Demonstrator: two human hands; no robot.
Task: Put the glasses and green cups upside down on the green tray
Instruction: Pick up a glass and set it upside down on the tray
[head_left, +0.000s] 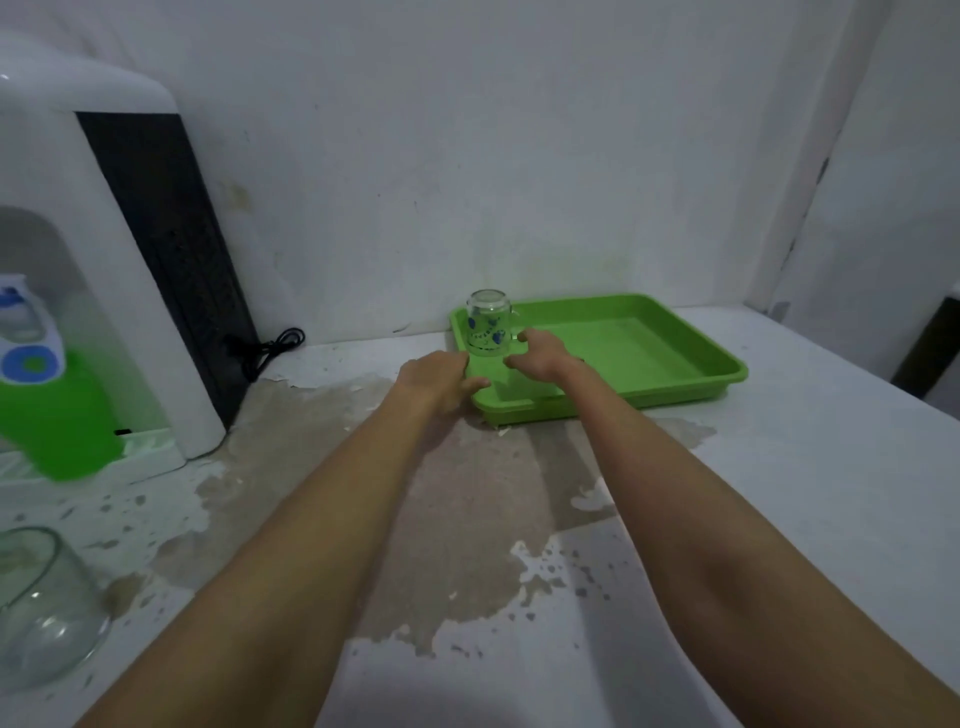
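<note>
The green tray (675, 358) lies on the white counter against the wall. A clear glass mug with blue print (485, 325) stands upside down in the tray's far left corner. My right hand (540, 356) hovers just right of the mug, fingers spread and holding nothing, with the thumb close to the glass. At the tray's front left corner, my left hand (439, 379) has its thumb on the rim and its fingers curled round the edge. A green cup (57, 421) stands at the far left by the dispenser, with a printed glass (21, 317) above it. A plain glass (44, 608) sits at the bottom left.
A white water dispenser (119, 249) with a black side panel and a black cord (270, 348) fills the left. The counter (805, 493) has worn, peeling patches in the middle. A dark object (935, 348) stands at the right edge.
</note>
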